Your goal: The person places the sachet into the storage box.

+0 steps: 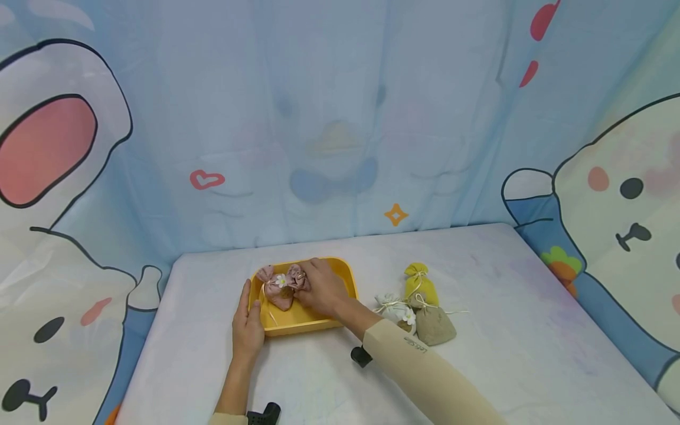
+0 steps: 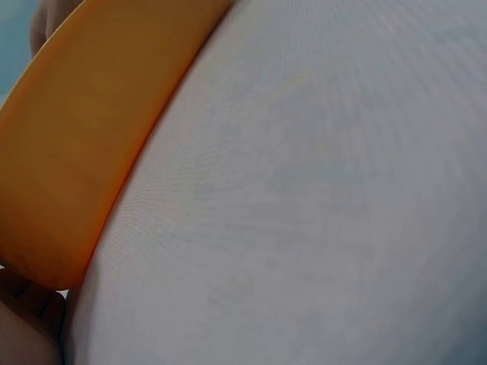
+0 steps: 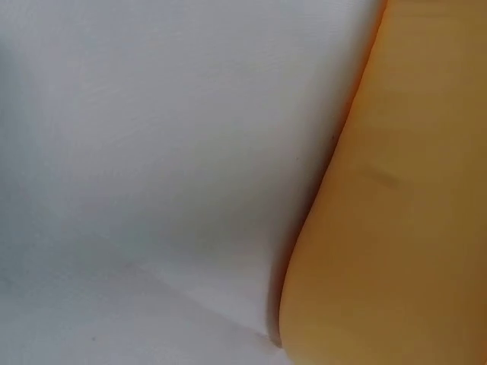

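Observation:
A yellow tray (image 1: 313, 326) sits on the table, and my left hand (image 1: 248, 330) holds its left side, thumb at the rim and fingers along the outer wall. Inside the tray lies a pink drawstring pouch (image 1: 280, 300) with a white flower and a thin cord. My right hand (image 1: 323, 287) reaches over the near rim and grips a second pink pouch (image 1: 298, 276); its gathered top shows, while the rest is hidden under the fingers. The left wrist view shows the tray's outer wall (image 2: 99, 129) and part of the left hand at its corner.
Right of the tray, three more pouches stand close together: a yellow one (image 1: 422, 286), a white one (image 1: 392, 309) with a flower, and a brown one (image 1: 435, 326). A pale cloth covers the table (image 1: 510, 354). A printed blue curtain (image 1: 340, 118) hangs behind its far edge.

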### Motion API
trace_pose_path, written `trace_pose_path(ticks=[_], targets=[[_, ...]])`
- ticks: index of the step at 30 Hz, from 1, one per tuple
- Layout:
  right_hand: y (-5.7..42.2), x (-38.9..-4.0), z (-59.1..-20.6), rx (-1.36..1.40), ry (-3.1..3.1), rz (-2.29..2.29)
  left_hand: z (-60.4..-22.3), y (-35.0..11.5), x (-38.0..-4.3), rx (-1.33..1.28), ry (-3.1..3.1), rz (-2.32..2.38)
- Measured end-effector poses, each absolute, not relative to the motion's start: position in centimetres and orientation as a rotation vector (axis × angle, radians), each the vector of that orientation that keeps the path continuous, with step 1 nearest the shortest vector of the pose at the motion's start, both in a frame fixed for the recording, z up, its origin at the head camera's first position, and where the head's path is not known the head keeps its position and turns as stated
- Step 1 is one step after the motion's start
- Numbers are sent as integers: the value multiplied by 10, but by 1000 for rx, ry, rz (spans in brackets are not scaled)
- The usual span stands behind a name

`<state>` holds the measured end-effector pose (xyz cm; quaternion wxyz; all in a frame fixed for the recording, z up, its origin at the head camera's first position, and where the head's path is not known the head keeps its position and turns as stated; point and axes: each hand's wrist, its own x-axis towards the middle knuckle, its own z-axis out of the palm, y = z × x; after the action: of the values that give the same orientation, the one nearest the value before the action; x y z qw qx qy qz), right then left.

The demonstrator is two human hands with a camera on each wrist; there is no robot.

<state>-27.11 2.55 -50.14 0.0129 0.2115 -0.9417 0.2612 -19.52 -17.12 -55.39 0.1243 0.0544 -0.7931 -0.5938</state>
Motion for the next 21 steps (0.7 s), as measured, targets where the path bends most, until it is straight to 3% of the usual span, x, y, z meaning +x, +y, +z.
trace_pose_path(ticks=[21], targets=[[31,-270,-501,617,-2943,840,-554,-170,-195,172,-2305,-1709]])
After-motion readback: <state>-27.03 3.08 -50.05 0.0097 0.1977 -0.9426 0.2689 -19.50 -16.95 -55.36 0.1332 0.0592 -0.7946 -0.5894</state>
